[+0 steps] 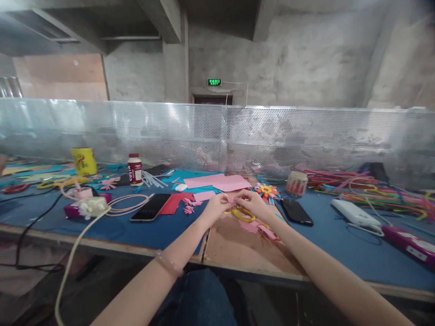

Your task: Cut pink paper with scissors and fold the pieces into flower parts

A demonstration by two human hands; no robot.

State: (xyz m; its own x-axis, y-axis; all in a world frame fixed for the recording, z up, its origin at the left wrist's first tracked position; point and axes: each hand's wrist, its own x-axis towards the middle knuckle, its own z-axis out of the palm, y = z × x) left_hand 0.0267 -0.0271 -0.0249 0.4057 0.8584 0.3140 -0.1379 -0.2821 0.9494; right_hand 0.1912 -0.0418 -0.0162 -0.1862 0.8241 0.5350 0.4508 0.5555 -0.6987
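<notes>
My left hand [216, 206] and my right hand [249, 202] meet over the table's bare brown patch [234, 246], fingers pinched together on a small pink paper piece [231, 198] between them. Yellow-handled scissors [243, 214] lie on the table just under my right hand. Pink paper scraps [258, 228] lie beside my right forearm. A finished paper flower [267, 191] with orange and yellow petals sits just beyond my right hand. Pink paper sheets [222, 182] lie behind my hands.
Two black phones [151, 207] [296, 211] lie on the blue table either side of me. A small bottle [135, 169], a yellow cup [84, 160], a white power bank [353, 212], cables [127, 203] and coloured strips [380, 192] are spread around. A perforated metal screen [217, 136] backs the table.
</notes>
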